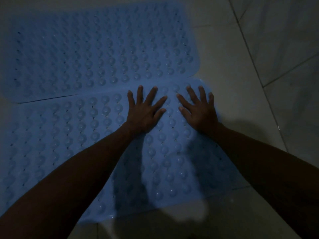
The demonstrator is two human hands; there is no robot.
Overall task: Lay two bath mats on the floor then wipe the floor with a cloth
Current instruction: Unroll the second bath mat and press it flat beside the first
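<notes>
Two blue rubber bath mats covered in round suction bumps lie flat on the tiled floor, side by side. The far mat (96, 49) fills the upper left. The near mat (72, 135) touches its lower edge and slightly overlaps it. My left hand (144, 112) presses palm down on the near mat close to its far edge, fingers spread. My right hand (198, 109) lies flat just beside it near the mat's right end, fingers spread too. Neither hand holds anything. No cloth is in view.
Pale grey floor tiles (259, 66) with dark grout lines stretch to the right of the mats and along the bottom. The light is dim, and my arms cast shadows across the near mat.
</notes>
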